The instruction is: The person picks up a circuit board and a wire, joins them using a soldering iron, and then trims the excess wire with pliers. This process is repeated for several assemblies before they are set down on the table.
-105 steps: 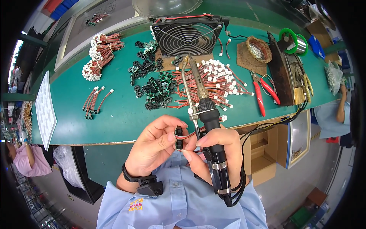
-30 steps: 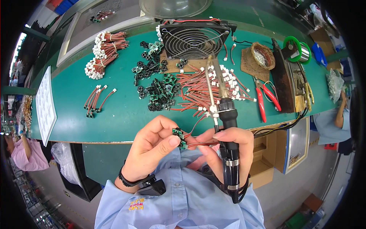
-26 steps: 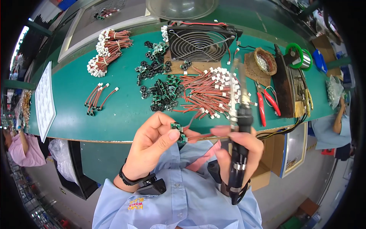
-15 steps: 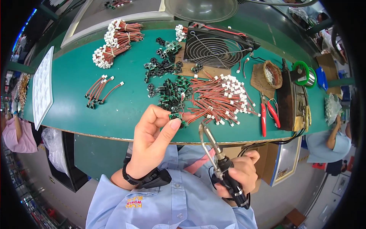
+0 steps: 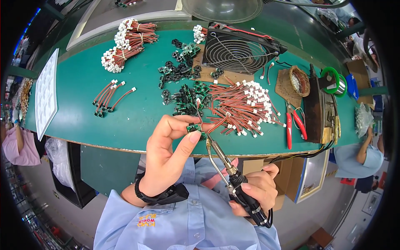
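Note:
Between thumb and fingers, my left hand [image 5: 171,148] pinches a small green circuit board [image 5: 194,128] above the table's near edge. A short wire lead with a white connector [image 5: 198,101] rises from that board. My right hand [image 5: 258,189] grips a black soldering iron [image 5: 246,198] with a thin metal tube alongside its barrel. The iron's tip is right by the board's right side; whether it touches cannot be made out. Just beyond my left hand lie a heap of green-and-black boards [image 5: 185,100] and a pile of red-brown wire leads [image 5: 239,106] with white connectors.
A black fan [image 5: 237,50] stands at the back. To the right are red-handled pliers [image 5: 289,129], a round tip-cleaning pot [image 5: 299,80] and a green solder spool [image 5: 331,81]. Finished-looking leads [image 5: 110,98] and tied bundles [image 5: 125,48] lie left, beside a white tray [image 5: 46,96].
My right hand has brought the soldering iron left, so its tip is now beside the board. My left hand has barely moved and still pinches the board.

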A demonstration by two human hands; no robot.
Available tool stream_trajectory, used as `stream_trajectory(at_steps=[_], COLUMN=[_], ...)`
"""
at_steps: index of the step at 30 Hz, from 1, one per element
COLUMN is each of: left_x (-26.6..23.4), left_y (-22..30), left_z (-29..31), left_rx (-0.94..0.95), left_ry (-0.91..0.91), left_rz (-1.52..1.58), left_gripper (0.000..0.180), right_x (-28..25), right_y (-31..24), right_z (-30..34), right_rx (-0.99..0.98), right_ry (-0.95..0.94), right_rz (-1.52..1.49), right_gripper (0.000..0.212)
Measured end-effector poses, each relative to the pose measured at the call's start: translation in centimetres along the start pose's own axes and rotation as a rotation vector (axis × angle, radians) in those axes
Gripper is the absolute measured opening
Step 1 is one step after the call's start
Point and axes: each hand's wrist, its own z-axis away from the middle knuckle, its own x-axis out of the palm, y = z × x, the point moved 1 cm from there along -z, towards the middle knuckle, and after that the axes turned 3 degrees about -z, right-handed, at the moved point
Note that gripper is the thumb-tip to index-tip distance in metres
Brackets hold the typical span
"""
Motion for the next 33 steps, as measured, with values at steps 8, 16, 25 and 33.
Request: stream_trajectory(at_steps=[8,16,25,33], left_x=[0.28,0.37,-0.03,0.39], left_y=[0.16,0.25,0.1,0.44], left_z=[0.03,0.08,0.24,0.08], left_rx=[0.018,-0.003,-0.019,0.024], left_ry=[0.014,0.028,0.014,-0.013], left_rz=[-0.005,-0.026,-0.066,0.053], left_gripper=[0.012,0.013,0.013,0.009], right_x=[-0.16,-0.23,-0.14,-0.13], right_y=[0.06,0.2,0.22,0.3], right_z=[0.06,0.15,0.08,0.38], right_rx=[-0.004,-0.006,-0.003,-0.021], right_ry=[-0.003,-0.002,-0.004,0.006], right_rz=[-0.017,-0.032,-0.052,-0.043], right_gripper=[0.043,0.043,0.044,0.043])
